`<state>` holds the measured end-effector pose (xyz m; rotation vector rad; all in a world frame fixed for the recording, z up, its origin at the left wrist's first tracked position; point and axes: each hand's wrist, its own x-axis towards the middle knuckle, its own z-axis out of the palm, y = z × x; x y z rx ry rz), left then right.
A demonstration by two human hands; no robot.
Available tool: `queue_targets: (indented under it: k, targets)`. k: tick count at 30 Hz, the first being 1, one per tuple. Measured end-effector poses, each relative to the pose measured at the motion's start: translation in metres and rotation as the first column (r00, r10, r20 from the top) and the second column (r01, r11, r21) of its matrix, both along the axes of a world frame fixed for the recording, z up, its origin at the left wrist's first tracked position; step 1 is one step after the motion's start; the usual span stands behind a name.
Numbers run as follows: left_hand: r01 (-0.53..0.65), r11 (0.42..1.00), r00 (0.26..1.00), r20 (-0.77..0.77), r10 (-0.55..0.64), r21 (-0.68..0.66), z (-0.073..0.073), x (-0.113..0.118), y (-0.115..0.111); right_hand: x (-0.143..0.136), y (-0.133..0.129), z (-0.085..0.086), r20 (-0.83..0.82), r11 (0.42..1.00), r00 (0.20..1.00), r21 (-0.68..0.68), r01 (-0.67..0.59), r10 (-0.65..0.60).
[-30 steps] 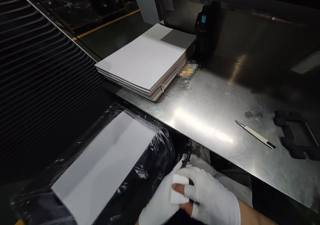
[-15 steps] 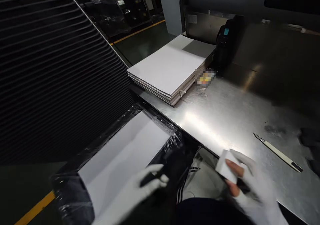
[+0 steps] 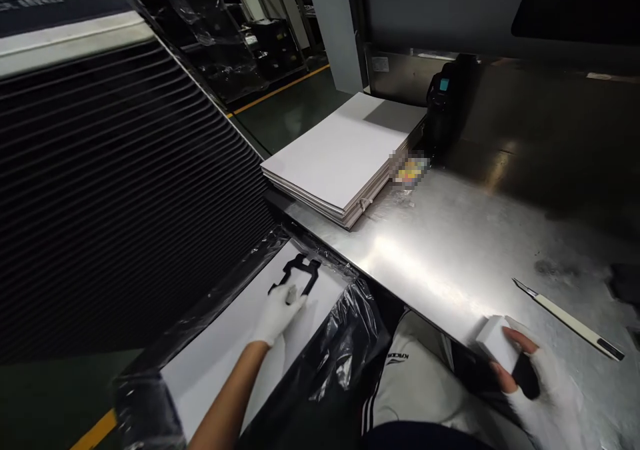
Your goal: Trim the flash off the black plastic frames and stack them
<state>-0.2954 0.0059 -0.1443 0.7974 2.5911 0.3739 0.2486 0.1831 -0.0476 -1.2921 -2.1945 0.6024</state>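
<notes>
My left hand (image 3: 281,313), in a white glove, reaches over a sheet of white paper (image 3: 220,363) in a plastic-lined tray. Its fingers are closed at the near end of a thin black frame-shaped piece (image 3: 311,278), which lies over the paper; the fingers partly cover it. My right hand (image 3: 537,377), in a white glove with bare thumb and fingertip, grips a small white block (image 3: 497,343) over the front edge of the metal table. A cream-handled craft knife (image 3: 570,317) lies on the table just beyond the right hand.
A stack of white sheets (image 3: 345,150) stands on the metal table (image 3: 435,257). Behind it is a black device with a small blue screen (image 3: 444,85). Ribbed black bellows (image 3: 125,203) rise at left. Crumpled clear plastic (image 3: 345,343) edges the tray.
My left hand has moved up and forward over the paper, where the black frame-shaped piece now shows. My right hand, still holding the white block, has shifted right and slightly down.
</notes>
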Motion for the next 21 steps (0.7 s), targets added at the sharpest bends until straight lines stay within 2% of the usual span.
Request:
queue_targets:
  k: [3, 6, 10, 13, 15, 17, 19, 20, 21]
  targets:
    - [0.093, 0.990, 0.994, -0.050, -0.099, -0.111, -0.024, 0.013, 0.001, 0.016, -0.008, -0.015, -0.001, 0.989, 0.990, 0.031, 0.143, -0.143]
    - [0.100, 0.977, 0.987, -0.105, -0.121, -0.188, -0.034, -0.001, 0.014, 0.016, 0.000, -0.015, 0.042, 0.990, 0.989, 0.015, 0.139, -0.139]
    - [0.078, 0.970, 0.983, -0.143, -0.112, -0.230, -0.028, -0.032, 0.042, -0.010, 0.034, 0.001, 0.157, 0.999, 0.988, 0.035, 0.004, -0.010]
    - [0.055, 0.979, 0.984, -0.156, -0.087, -0.198, -0.010, -0.033, 0.055, -0.055, 0.064, 0.013, 0.187, 0.992, 0.977, 0.054, -0.111, 0.099]
    - [0.043, 0.989, 0.985, -0.162, -0.067, -0.142, 0.009, -0.015, 0.053, -0.099, 0.084, 0.020, 0.195, 0.988, 0.970, 0.026, -0.153, 0.146]
    - [0.044, 0.997, 0.987, -0.152, -0.053, -0.063, 0.029, 0.017, 0.041, -0.151, 0.109, 0.028, 0.207, 0.987, 0.965, -0.034, -0.157, 0.160]
    - [0.044, 0.998, 0.990, -0.136, -0.038, 0.043, 0.045, 0.062, 0.021, -0.206, 0.139, 0.036, 0.221, 0.987, 0.963, -0.083, -0.141, 0.156]
    - [-0.022, 0.981, 0.996, -0.080, 0.038, 0.191, 0.048, 0.088, 0.009, -0.231, 0.154, 0.040, 0.215, 0.985, 0.963, -0.086, -0.150, 0.166]
    - [-0.069, 0.957, 0.997, -0.002, 0.073, 0.282, 0.049, 0.115, -0.002, -0.254, 0.169, 0.044, 0.209, 0.982, 0.961, -0.090, -0.167, 0.183]
